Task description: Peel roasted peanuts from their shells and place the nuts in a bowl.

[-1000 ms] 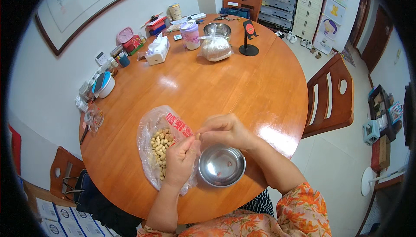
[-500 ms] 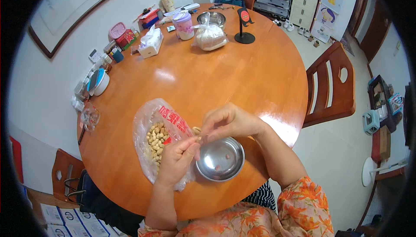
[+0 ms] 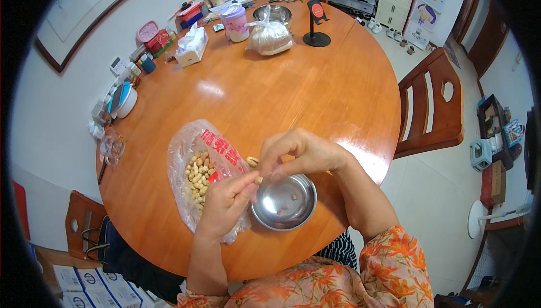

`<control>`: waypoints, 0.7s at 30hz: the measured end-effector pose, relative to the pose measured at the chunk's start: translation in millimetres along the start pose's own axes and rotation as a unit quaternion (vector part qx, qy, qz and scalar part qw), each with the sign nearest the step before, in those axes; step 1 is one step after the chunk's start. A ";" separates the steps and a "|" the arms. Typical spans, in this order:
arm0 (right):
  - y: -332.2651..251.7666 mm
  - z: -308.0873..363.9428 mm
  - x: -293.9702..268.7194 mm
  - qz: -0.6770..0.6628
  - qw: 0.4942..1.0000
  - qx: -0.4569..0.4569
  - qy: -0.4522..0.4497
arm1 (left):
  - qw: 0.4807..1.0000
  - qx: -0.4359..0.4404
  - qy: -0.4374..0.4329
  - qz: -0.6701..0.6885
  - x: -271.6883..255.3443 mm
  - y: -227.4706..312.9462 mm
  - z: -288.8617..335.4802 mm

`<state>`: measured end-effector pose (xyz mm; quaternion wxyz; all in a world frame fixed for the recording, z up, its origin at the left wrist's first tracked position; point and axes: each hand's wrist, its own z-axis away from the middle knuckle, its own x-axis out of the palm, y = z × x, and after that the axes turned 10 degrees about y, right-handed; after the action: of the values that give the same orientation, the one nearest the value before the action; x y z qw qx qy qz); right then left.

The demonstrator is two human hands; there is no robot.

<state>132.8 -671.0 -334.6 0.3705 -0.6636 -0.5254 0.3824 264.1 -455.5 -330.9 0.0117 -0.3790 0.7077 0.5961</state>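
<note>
Desk [image 3: 315,99] of round wood carries a clear bag of peanuts [image 3: 200,175] beside a steel bowl [image 3: 284,202]; above its rim, left hand [image 3: 225,202] and right hand [image 3: 296,153] pinch one peanut [image 3: 258,179], whose kernels could easily skip onto wood.

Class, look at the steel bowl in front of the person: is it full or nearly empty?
Nearly empty: the steel bowl shows bare shiny metal, with only a few small reddish pieces on its bottom.
</note>
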 end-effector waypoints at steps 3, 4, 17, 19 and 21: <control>-4.3 -2.8 1.2 0.010 0.999 0.042 0.000 | 0.997 -0.070 0.006 0.040 -1.3 1.5 0.1; -3.6 -3.1 2.0 0.012 0.999 0.050 0.003 | 0.997 -0.070 0.008 0.040 -1.1 1.9 -0.2; 2.2 -5.2 13.6 -0.013 0.996 0.067 0.049 | 0.997 -0.070 0.015 0.041 3.7 -0.9 -3.0; 1.8 -5.8 13.6 -0.027 0.996 0.064 0.047 | 0.993 -0.085 0.010 0.080 4.3 -0.8 -2.2; 0.4 -6.1 13.2 -0.040 0.996 0.062 0.044 | 0.985 -0.119 0.033 0.122 6.4 1.7 -1.6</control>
<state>140.6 -658.7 -333.8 0.4490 -0.6338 -0.5102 0.3693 259.3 -460.2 -332.0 -0.1296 -0.3081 0.6730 0.6598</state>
